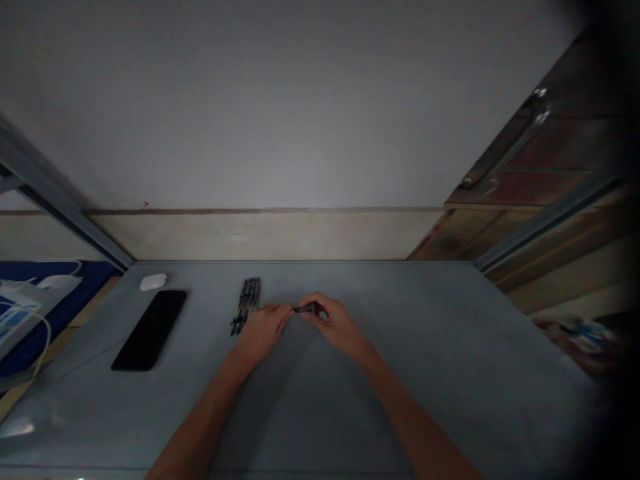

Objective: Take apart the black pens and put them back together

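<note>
In the head view, a short, dark pen point(306, 308) is held level above the grey table, between my two hands. The fingertips of my left hand point(265, 327) are closed at its left end. My right hand point(334, 323) pinches its right part between thumb and fingers. Just left of my left hand, several black pens point(249, 293) lie side by side on the table. My left hand partly covers their near ends.
A black phone point(150, 330) lies on the grey table point(400, 373) at the left, with a white earbud case point(153, 282) behind it. Wall point(280, 233) borders the back edge. Metal posts rise at both back corners. A white cable point(47, 333) hangs at far left.
</note>
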`<control>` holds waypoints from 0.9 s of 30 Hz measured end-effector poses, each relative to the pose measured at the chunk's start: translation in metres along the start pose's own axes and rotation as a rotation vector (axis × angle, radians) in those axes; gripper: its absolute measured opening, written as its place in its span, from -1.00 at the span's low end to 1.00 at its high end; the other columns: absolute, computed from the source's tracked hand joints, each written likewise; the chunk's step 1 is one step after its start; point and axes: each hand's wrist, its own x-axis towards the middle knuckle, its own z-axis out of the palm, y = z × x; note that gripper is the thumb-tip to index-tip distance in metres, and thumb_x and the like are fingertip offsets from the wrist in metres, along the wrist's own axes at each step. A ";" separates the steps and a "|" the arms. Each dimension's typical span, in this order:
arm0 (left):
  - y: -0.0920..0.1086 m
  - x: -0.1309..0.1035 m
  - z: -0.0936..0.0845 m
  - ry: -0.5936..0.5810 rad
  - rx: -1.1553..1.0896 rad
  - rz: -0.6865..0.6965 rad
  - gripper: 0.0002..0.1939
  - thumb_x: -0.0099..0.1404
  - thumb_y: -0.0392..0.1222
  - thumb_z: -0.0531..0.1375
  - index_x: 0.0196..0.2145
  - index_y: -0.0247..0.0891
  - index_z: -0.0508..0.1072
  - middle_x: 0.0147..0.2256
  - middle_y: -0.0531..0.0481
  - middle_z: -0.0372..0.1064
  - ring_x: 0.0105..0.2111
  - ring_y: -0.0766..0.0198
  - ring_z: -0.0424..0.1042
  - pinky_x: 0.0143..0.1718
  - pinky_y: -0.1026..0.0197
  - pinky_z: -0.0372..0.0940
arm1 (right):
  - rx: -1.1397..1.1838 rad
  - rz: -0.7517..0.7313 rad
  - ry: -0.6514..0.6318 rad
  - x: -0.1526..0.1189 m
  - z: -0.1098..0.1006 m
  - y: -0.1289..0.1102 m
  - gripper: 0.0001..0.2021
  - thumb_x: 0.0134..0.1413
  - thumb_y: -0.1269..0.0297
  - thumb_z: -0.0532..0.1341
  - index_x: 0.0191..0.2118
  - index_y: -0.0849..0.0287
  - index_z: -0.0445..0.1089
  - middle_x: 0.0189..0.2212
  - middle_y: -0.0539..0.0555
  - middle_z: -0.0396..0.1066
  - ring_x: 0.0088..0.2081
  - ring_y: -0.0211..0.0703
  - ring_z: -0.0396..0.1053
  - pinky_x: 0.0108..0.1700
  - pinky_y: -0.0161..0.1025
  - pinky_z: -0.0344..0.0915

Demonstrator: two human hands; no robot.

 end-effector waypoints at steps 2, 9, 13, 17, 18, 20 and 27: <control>-0.001 0.001 0.001 0.025 0.019 0.035 -0.67 0.48 -0.13 -0.09 -0.13 -0.22 0.44 -0.30 -0.05 0.47 -0.22 0.18 0.46 -0.15 0.18 0.31 | 0.009 0.002 -0.014 0.000 0.002 0.001 -0.80 0.14 0.24 0.24 -0.11 0.11 0.42 -0.18 0.07 0.47 -0.18 -0.16 0.40 -0.19 -0.28 0.28; 0.008 -0.002 0.006 -0.005 0.024 0.075 -0.67 0.48 -0.14 -0.12 -0.18 -0.27 0.41 -0.27 -0.07 0.47 -0.20 0.18 0.46 -0.14 0.16 0.31 | -0.061 0.130 -0.037 0.000 0.003 0.004 -0.69 0.32 0.13 0.01 -0.25 0.14 0.44 -0.56 -0.04 0.31 -0.49 -0.23 0.29 -0.39 -0.30 0.19; 0.010 -0.003 0.005 -0.068 0.006 -0.006 -0.61 0.48 0.00 -0.13 -0.17 -0.24 0.39 -0.31 -0.06 0.49 -0.30 0.18 0.50 -0.28 0.21 0.31 | 0.035 0.063 -0.017 -0.001 0.001 0.003 -0.69 0.23 0.26 0.15 0.08 0.09 0.29 -0.43 -0.04 0.37 -0.39 -0.21 0.33 -0.30 -0.29 0.24; 0.007 -0.002 0.003 -0.079 0.014 -0.039 -0.63 0.48 -0.01 -0.13 -0.03 -0.21 0.36 -0.32 -0.05 0.50 -0.34 0.19 0.51 -0.35 0.24 0.30 | 0.132 0.003 -0.050 -0.003 0.002 0.001 -0.58 0.17 0.32 0.20 0.14 0.05 0.22 -0.14 0.07 0.40 -0.13 -0.17 0.37 -0.13 -0.25 0.29; 0.007 -0.002 0.003 -0.064 0.010 -0.038 -0.64 0.48 -0.02 -0.12 -0.01 -0.20 0.35 -0.30 -0.05 0.50 -0.32 0.19 0.51 -0.34 0.24 0.31 | 0.139 0.005 -0.052 -0.003 0.003 0.000 -0.56 0.15 0.30 0.21 0.15 0.04 0.22 -0.09 0.09 0.39 -0.09 -0.16 0.36 -0.13 -0.25 0.30; 0.005 -0.001 0.004 -0.016 0.001 -0.017 -0.67 0.48 -0.05 -0.10 -0.03 -0.21 0.37 -0.26 -0.06 0.49 -0.26 0.19 0.50 -0.27 0.23 0.32 | 0.130 0.031 -0.037 -0.003 0.004 0.000 -0.54 0.14 0.25 0.23 0.16 0.04 0.21 -0.06 0.11 0.39 -0.08 -0.14 0.37 -0.18 -0.26 0.30; 0.005 0.000 0.010 0.089 0.014 0.105 -0.74 0.46 -0.16 -0.05 -0.18 -0.26 0.41 -0.25 -0.07 0.45 -0.16 0.17 0.42 -0.09 0.12 0.32 | 0.054 0.160 -0.050 -0.001 0.006 0.002 -0.70 0.29 0.16 0.05 0.00 0.14 0.39 -0.56 -0.04 0.32 -0.50 -0.22 0.29 -0.45 -0.30 0.20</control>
